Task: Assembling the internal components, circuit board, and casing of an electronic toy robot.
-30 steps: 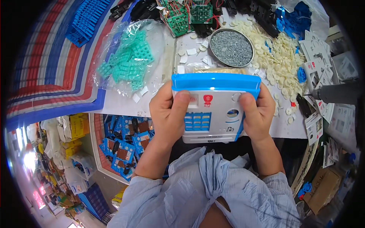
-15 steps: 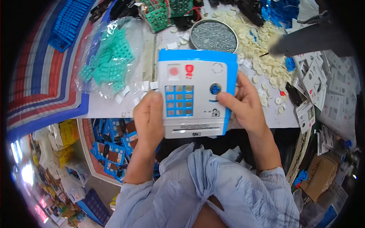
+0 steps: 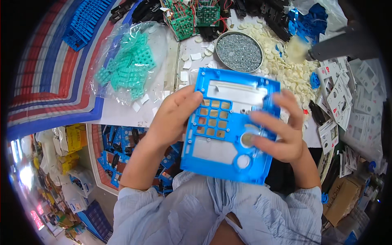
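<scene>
A blue plastic panel (image 3: 234, 124), a casing part with a keypad grid of square openings and round holes, is held up tilted in front of me. Its inner side, with small posts and raised rims, faces up. My left hand (image 3: 171, 116) grips its left edge, thumb on the inner face beside the grid. Over the right part of the panel is my right hand (image 3: 283, 132), fingers spread and blurred near the round openings. Whether those fingertips touch the panel cannot be told.
Beyond the panel stands a round tin of small silver metal pieces (image 3: 239, 53), beside heaped cream discs (image 3: 281, 53). A clear bag of teal keypads (image 3: 132, 67) lies left, circuit boards (image 3: 208, 16) behind. Below left, a bin holds blue casings (image 3: 110, 161). A dark tool (image 3: 343, 45) juts in from the right.
The panel has been flipped from its white printed front to its blue inside and moved right and nearer. My right hand has let go of the right edge and spread its fingers over the panel.
</scene>
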### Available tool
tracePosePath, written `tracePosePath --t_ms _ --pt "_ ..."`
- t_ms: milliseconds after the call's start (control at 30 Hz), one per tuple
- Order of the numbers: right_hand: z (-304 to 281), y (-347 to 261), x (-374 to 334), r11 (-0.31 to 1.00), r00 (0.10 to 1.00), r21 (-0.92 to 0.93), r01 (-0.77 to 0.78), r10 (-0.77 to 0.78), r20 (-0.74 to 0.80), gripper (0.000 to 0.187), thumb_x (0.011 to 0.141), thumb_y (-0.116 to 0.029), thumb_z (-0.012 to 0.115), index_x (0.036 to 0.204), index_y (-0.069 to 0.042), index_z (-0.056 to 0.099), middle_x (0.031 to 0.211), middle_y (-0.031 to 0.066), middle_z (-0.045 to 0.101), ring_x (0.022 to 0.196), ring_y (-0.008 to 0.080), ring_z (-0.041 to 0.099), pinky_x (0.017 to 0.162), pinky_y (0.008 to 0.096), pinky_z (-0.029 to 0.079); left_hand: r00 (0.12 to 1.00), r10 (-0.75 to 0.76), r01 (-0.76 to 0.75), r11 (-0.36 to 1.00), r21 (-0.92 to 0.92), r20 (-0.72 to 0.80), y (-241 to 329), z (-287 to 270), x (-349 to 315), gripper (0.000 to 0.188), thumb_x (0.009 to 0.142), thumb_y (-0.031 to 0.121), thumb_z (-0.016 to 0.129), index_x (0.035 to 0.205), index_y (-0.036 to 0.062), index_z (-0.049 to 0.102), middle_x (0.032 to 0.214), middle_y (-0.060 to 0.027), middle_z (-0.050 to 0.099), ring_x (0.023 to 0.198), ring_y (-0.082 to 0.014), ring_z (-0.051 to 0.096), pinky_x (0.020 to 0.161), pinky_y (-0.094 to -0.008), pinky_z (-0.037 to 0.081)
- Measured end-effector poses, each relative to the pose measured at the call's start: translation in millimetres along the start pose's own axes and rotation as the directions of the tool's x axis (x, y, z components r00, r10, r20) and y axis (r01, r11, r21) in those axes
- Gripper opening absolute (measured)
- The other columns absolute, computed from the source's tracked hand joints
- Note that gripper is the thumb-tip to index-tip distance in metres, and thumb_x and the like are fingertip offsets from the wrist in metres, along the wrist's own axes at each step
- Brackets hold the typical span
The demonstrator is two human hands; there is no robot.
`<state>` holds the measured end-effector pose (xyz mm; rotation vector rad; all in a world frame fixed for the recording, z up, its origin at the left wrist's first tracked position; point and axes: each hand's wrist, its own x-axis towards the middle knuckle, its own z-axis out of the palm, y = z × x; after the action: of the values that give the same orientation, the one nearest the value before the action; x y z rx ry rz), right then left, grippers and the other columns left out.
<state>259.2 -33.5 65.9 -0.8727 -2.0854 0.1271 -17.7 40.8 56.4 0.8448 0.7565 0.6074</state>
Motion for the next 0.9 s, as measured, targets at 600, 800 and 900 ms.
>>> tracePosePath --t_ms 600,800,900 --pt "36.2 19.7 -63.4 0.165 0.571 0.763 -0.625 0.763 0.302 0.040 0.093 -0.018 0.075 0.125 -0.001 0.058 0.103 0.0048 0.070 0.091 0.0106 0.065 0.081 0.0265 0.052 0.816 0.555 -0.403 0.346 0.847 0.162 -21.0 53.5 -19.5 0.041 0.086 0.028 0.076 0.118 0.0052 0.063 0.071 -0.0095 0.062 0.061 -0.0289 0.064 0.055 -0.0393 0.049" --pt "16.9 16.6 -63.7 0.333 0.622 0.689 -0.644 0.753 0.217 0.038 0.088 -0.020 0.079 0.116 -0.002 0.060 0.100 0.0042 0.068 0.091 0.0124 0.065 0.082 0.0288 0.051 0.679 0.639 -0.610 0.219 0.761 0.361 1.4 43.7 -8.5 0.033 0.080 0.032 0.082 0.090 0.0068 0.063 0.067 -0.0074 0.055 0.058 -0.0260 0.059 0.051 -0.0360 0.045" --pt "6.4 6.1 -54.4 0.420 0.663 0.632 -0.652 0.720 0.206 0.042 0.084 -0.024 0.083 0.111 -0.001 0.060 0.098 0.0058 0.067 0.088 0.0139 0.063 0.078 0.0289 0.050 0.626 0.663 -0.686 0.216 0.695 0.411 -6.6 37.2 -4.6 0.033 0.077 0.030 0.084 0.079 0.0079 0.059 0.066 -0.0062 0.053 0.055 -0.0244 0.056 0.049 -0.0358 0.043"
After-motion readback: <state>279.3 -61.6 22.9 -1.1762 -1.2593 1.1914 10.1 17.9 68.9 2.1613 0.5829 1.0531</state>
